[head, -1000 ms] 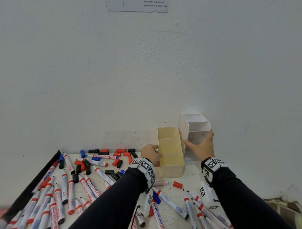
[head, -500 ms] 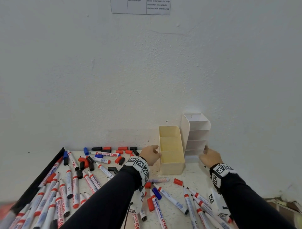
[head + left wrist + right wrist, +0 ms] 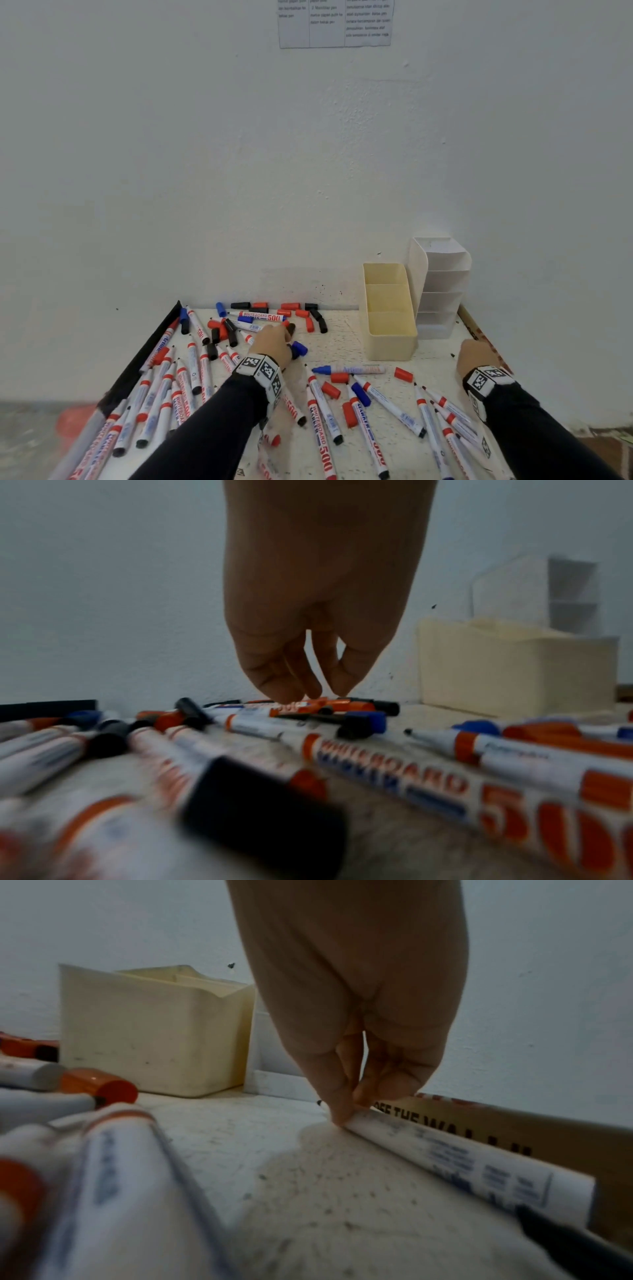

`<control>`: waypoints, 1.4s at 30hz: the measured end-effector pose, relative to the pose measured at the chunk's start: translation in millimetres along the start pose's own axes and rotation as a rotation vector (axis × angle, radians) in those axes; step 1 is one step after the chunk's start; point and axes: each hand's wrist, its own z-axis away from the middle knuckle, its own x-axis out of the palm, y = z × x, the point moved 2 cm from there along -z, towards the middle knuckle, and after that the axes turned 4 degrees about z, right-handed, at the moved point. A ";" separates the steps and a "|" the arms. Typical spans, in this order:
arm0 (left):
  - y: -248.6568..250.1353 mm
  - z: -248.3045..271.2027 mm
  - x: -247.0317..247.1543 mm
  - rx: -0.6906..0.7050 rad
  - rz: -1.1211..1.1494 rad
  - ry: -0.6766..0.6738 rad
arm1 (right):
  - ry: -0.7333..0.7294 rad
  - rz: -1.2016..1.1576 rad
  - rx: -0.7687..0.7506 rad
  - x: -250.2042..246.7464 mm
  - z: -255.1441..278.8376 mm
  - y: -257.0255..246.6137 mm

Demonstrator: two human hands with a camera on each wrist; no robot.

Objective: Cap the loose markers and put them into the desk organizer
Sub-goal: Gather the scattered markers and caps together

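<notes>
1. Left edge of the table (image 3: pixel 346 346): uncapped markers (image 3: pixel 191 363) lie crowded side by side, tips bare.
2. Left hand (image 3: pixel 272 342) reaches down into the loose caps (image 3: pixel 301 313) near the wall; fingertips (image 3: pixel 284 693) bunched, touching a red cap. Whether they have closed on it, cannot tell. Match cap colour to tip.
3. Cream organizer (image 3: pixel 390 346) and white organizer (image 3: pixel 442 298) stand side by side; no markers visible inside.
4. Right hand (image 3: pixel 476 356) pinches one marker (image 3: pixel 445 1153) near its end. Lift level; press the cap fully home.
</notes>
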 end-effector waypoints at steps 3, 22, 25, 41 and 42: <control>-13.4 3.1 2.3 -0.040 -0.088 -0.032 | -0.027 0.017 -0.074 -0.6 4.0 -9.2; -20.2 1.9 7.3 0.091 -0.009 -0.048 | -0.291 -0.219 -0.504 -38.1 54.6 -66.7; -23.2 4.6 6.4 0.092 0.020 -0.042 | -0.318 -0.280 -0.549 -40.4 63.6 -77.2; -70.4 -52.8 -58.1 -0.063 0.040 0.174 | -0.287 -0.420 -0.673 -37.0 65.5 -208.8; -75.6 -62.8 -60.8 -0.094 0.003 0.159 | -0.283 -0.425 -0.660 -35.4 60.7 -217.9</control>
